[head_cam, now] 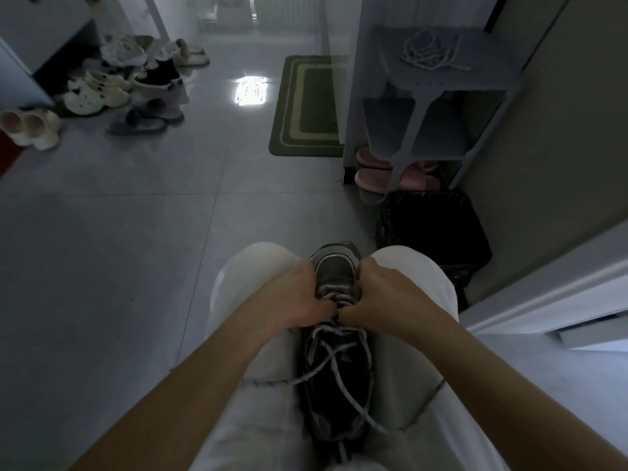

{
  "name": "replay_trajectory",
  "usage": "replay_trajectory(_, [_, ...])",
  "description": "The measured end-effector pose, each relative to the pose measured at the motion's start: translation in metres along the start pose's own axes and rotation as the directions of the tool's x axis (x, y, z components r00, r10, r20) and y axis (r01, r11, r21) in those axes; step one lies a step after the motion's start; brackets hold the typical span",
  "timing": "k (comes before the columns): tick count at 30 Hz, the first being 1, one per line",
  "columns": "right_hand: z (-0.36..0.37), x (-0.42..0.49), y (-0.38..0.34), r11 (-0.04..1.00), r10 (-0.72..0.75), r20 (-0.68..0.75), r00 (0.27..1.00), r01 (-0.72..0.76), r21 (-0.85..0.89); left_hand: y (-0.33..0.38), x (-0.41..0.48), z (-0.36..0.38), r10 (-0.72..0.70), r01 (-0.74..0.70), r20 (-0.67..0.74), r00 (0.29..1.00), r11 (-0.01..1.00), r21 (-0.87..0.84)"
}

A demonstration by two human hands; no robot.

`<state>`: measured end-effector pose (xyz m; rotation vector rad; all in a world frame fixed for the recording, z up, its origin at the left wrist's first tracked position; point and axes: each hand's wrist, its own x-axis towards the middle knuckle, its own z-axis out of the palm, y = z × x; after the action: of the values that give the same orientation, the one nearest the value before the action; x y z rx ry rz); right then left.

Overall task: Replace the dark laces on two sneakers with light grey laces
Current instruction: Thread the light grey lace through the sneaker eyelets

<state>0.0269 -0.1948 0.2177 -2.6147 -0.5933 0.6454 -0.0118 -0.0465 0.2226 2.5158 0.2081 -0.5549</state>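
A dark grey sneaker lies between my knees, toe pointing away from me. A light grey lace runs loosely across its open tongue, and its ends trail over my thighs. My left hand and my right hand both pinch the lace at the lower eyelets near the toe, fingertips almost touching. A coil of light lace rests on top of the grey shoe rack at the far right. The second sneaker is not in sight.
A dark basket stands just past my right knee. Pink slippers sit under the rack. A green mat lies ahead, and several shoes and slippers are piled at the far left. A door is to my right.
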Motion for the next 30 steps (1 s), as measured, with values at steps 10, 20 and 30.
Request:
replay_trajectory(10, [-0.011, -0.007, 0.018, 0.964, 0.034, 0.004, 0.999, -0.033, 0.265, -0.012, -0.009, 0.011, -0.064, 0.052, -0.106, 0.992, 0.993, -0.107])
replay_trajectory(20, [0.003, -0.03, 0.022, 0.982, -0.009, -0.149, 0.989, 0.037, 0.187, -0.026, -0.043, 0.016, -0.083, 0.061, -0.04, 0.996, 0.922, -0.382])
replay_trajectory(30, [-0.01, -0.011, 0.008, 0.896, 0.138, 0.305, 0.942, -0.25, 0.367, -0.007, -0.009, 0.006, -0.178, 0.244, 0.289, 0.941, 0.946, -0.212])
